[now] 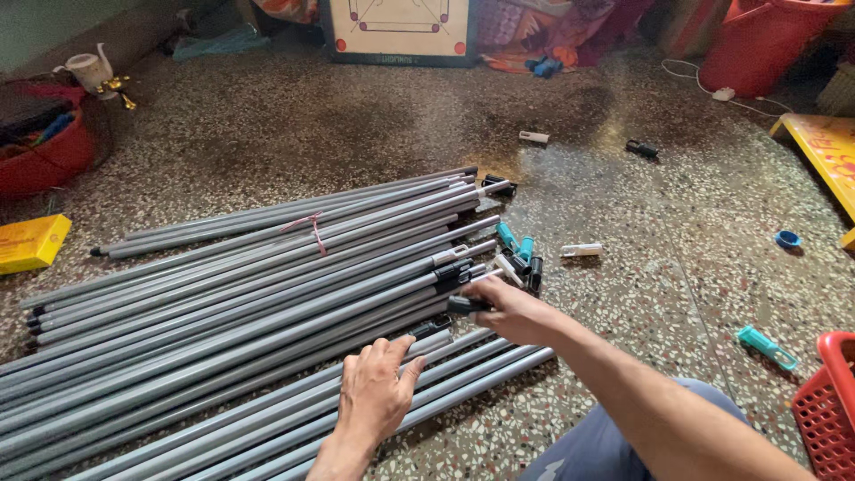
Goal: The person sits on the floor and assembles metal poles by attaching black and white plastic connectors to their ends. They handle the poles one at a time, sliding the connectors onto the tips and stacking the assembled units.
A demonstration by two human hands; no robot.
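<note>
Several long grey metal pipes [240, 294] lie side by side on the speckled floor, some with black end fittings. My right hand [512, 310] grips the end of one pipe at a black connector [465, 305]. Resting flat on the nearest pipes, my left hand [374, 392] has its fingers spread. A small heap of teal, black and white plastic connectors [521, 256] lies just past the pipe ends. A pink string [312, 227] ties a few of the far pipes.
A red basket [824, 401] stands at the right edge, a teal fitting [764, 346] near it. A yellow box [31, 242] and a red tub [49, 156] are left. A board game [401, 31] leans at the back. My knee [614, 445] is below.
</note>
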